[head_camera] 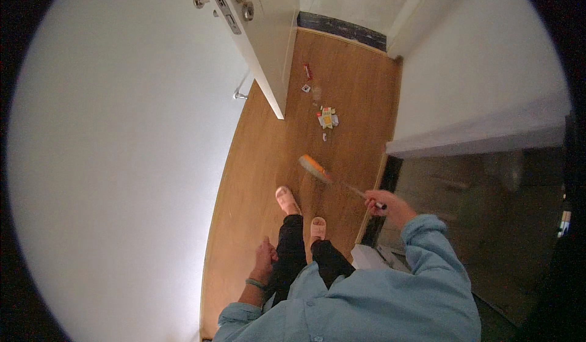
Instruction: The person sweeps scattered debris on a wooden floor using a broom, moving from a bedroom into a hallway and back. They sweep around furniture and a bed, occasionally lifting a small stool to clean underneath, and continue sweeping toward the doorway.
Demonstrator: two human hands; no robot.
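Observation:
My right hand point(384, 204) grips the handle of a broom point(315, 168) near its dark end cap. Its orange head with pale bristles hangs over or touches the wood floor ahead of my feet; which of the two, I cannot tell. Past the head lies a flattened yellow and white carton point(327, 118), with a small white scrap point(324, 137) on its near side. Farther off are a small white piece with a dark mark point(306, 88) and a red wrapper point(308, 71). Beside my thigh hangs my left hand point(266, 257), its fingers partly curled and partly hidden; nothing shows in it.
A white door point(261, 53) with metal handles stands ajar on the left, near a door stop point(239, 95) at the white wall point(128, 159). A dark threshold point(343, 29) crosses the far end. A doorway with dark flooring point(458, 204) opens on the right.

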